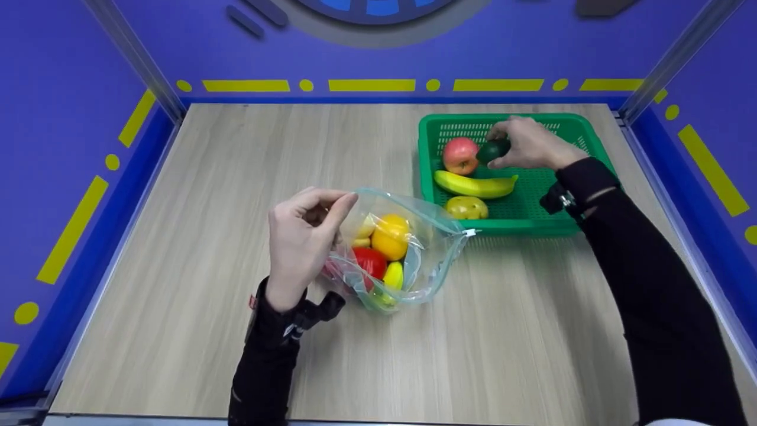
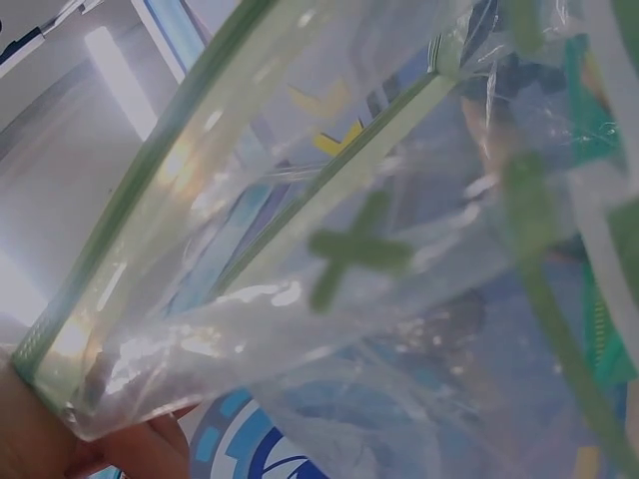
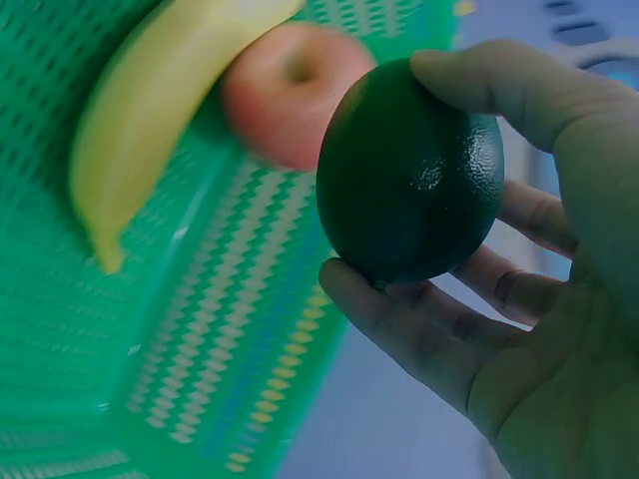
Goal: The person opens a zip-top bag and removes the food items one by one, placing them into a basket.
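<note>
Blue-violet walls [image 1: 378,62] enclose a pale wooden table [image 1: 331,148] in the head view, where the left hand [image 1: 304,239], left of centre, pinches the edge of a clear zip bag [image 1: 429,251] of colourful produce [image 1: 391,236], and the right hand [image 1: 532,145], upper right, grips a dark green fruit [image 1: 492,152] over a green basket [image 1: 508,228] holding an apple [image 1: 460,155], a banana [image 1: 476,185] and a yellow fruit [image 1: 466,207]. At the left wrist, the bag (see-through, marked with a green X [image 2: 351,251]) fills most of the frame, fingers [image 2: 140,449] at its corner, lower left. From the right wrist, thumb [image 3: 469,80] and fingertips [image 3: 346,284] clasp the dark green fruit right of centre.
</note>
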`<act>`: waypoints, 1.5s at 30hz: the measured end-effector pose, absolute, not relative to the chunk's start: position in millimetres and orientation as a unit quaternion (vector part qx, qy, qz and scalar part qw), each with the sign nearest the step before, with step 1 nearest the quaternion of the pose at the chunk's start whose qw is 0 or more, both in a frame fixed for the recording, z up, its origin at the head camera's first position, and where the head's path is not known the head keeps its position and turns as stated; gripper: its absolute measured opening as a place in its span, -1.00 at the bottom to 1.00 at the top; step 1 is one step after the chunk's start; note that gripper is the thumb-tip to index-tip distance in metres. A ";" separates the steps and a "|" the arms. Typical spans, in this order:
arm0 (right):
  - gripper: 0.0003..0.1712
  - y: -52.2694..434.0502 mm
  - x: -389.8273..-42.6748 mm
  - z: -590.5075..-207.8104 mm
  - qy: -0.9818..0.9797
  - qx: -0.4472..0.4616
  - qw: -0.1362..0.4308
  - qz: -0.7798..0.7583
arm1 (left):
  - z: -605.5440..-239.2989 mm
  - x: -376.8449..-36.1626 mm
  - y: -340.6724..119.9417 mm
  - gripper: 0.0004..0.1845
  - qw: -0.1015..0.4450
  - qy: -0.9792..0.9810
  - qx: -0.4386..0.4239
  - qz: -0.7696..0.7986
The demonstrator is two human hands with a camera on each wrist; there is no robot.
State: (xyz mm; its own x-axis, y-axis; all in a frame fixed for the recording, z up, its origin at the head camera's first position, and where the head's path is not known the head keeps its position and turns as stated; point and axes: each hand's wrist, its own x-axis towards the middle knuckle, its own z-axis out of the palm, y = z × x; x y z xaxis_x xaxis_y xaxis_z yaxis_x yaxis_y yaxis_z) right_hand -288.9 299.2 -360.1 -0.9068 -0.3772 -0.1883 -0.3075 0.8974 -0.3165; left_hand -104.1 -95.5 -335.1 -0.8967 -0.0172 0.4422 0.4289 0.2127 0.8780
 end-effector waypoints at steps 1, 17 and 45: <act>-0.35 300.3 -292.9 -363.9 0.967 -0.174 0.133 -0.133 | -335.1 -104.2 -95.9 -0.93 0.183 -0.757 -0.136 -0.612; -0.36 305.1 -323.5 -407.3 0.963 -0.118 0.214 -0.116 | -335.3 -106.4 -96.1 -0.93 0.186 -0.754 -0.140 -0.614; -0.55 260.9 -206.4 -294.8 0.935 -0.293 -0.051 -0.192 | -334.1 -106.5 -98.9 -0.92 0.166 -0.752 -0.125 -0.625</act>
